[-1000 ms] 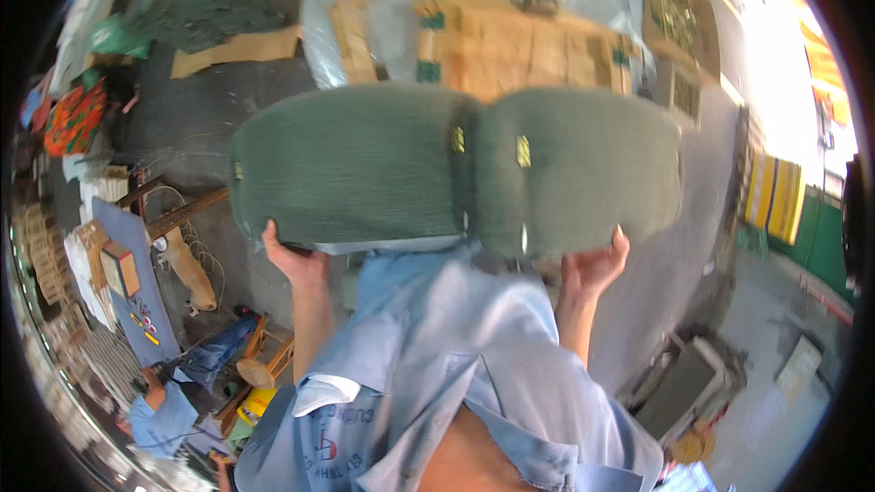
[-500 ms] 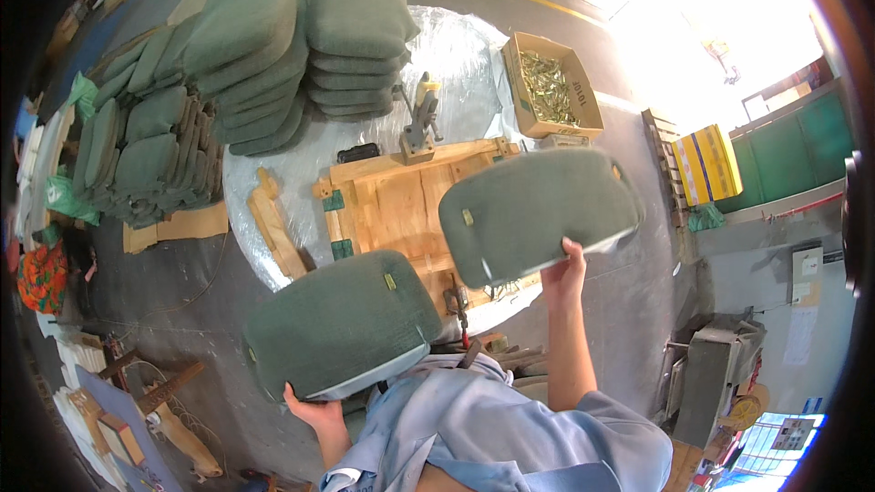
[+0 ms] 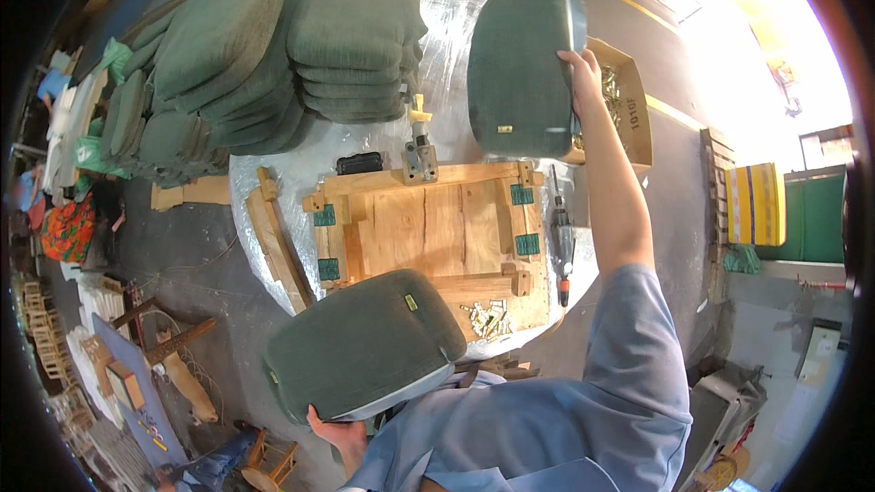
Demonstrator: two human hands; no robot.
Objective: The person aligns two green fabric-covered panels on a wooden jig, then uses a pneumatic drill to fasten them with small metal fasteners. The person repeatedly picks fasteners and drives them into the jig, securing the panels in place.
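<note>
A green fabric seat cushion (image 3: 365,342) is tilted close to my body at the lower left. My left hand (image 3: 337,431) grips its near edge from below, the fingers partly hidden under it. With my arm stretched far forward, my right hand (image 3: 583,82) holds a second green seat cushion (image 3: 519,64) by its right edge, above the far right part of the plastic-covered table (image 3: 447,14). Between the two cushions lies a wooden jig (image 3: 428,228) with green pads at its corners and a metal toggle clamp (image 3: 419,150) on its far rail.
Tall stacks of green cushions (image 3: 360,36) stand at the far left. A cardboard box (image 3: 638,118) of small brass-coloured parts sits behind my right arm. A power screwdriver (image 3: 562,237) lies right of the jig, and loose metal pieces (image 3: 488,319) lie at its near corner. Wooden strips (image 3: 273,237) rest at the left.
My right hand has carried its cushion forward and turned it upright, uncovering the jig's right side and the screwdriver. My left hand keeps its cushion near my body.
</note>
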